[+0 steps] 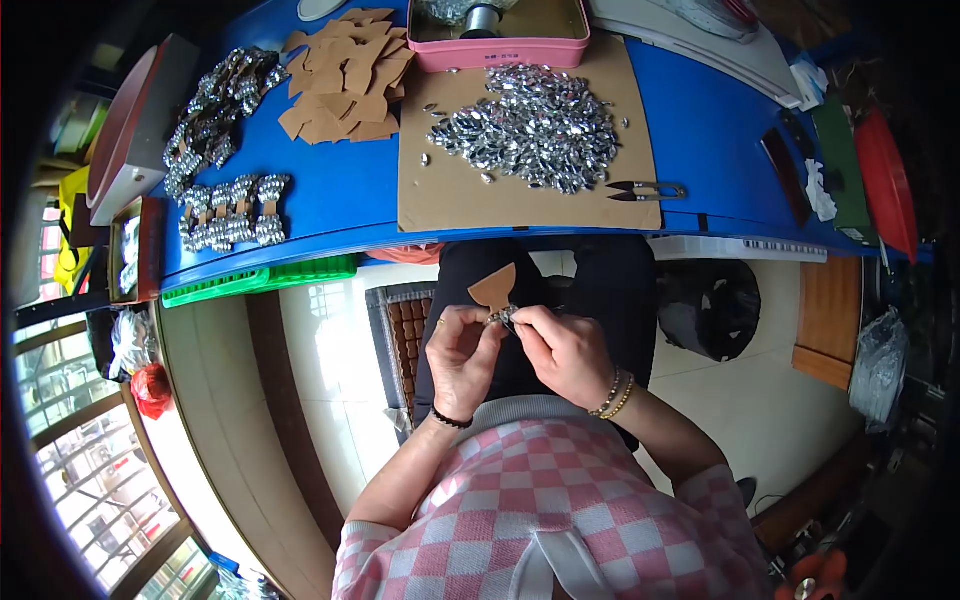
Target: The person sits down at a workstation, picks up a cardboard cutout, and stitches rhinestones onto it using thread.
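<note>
Over my lap, a brown cardboard piece (495,287) with a flared end sticks up between my two hands. Small silver beads (502,315) show at its lower, narrow part, right at my fingertips. My left hand (463,362) is closed, pinching the card and beads from the left side. From the right, my right hand (568,357) has thumb and forefinger pressed together at the same beads. Fingers partly cover the narrow part, and any thread there is too fine to make out.
On the blue table (345,190) lie a heap of loose silver beads (540,125), cardboard cutouts (345,75), bead-wrapped cards (235,212) and thread snips (645,190). A pink tin (500,52) holding a spool (483,20) stands behind. A black bin (708,308) is at right below.
</note>
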`<state>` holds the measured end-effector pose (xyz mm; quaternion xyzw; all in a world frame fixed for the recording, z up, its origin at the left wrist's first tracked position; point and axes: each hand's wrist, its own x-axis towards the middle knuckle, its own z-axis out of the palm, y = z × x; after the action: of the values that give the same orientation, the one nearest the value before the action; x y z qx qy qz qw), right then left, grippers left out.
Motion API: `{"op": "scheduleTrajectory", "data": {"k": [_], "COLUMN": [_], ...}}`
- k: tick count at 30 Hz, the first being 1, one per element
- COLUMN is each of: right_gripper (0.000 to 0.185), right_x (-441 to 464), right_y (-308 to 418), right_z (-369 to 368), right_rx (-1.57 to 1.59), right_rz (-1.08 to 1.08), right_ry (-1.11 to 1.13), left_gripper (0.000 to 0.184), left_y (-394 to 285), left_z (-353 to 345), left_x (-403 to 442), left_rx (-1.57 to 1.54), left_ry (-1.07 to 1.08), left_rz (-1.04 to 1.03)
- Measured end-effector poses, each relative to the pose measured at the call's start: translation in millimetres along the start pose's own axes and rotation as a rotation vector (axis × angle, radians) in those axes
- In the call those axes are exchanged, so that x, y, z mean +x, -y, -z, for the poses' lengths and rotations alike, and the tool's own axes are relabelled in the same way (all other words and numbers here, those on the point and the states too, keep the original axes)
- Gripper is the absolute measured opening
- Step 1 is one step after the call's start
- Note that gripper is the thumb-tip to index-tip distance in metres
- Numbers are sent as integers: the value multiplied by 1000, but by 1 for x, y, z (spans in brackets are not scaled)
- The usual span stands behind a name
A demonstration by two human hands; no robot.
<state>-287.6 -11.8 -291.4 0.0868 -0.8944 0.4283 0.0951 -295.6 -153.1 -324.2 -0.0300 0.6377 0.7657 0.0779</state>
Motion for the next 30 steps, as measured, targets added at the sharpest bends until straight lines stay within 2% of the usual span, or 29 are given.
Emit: {"op": "scheduleTrajectory", "data": {"k": [13, 25, 28, 30], "right_gripper": [11, 8, 5, 6], "right_x": [1, -5, -6, 3], "right_y": [2, -4, -11, -19], "right_z": [-6, -14, -10, 11], "right_rx": [-20, -14, 409, 380], "right_rz": [-38, -108, -456, -502], "right_ry": [40, 21, 120, 78], "left_gripper": [13, 16, 18, 19], "left_y": [8, -9, -11, -15], "left_z": [4, -1, -2, 0], "left_x": [3, 0, 0, 0], "left_rx": [196, 561, 558, 568], "left_ry": [-41, 24, 35, 78], "left_rz": [-134, -380, -416, -431]}}
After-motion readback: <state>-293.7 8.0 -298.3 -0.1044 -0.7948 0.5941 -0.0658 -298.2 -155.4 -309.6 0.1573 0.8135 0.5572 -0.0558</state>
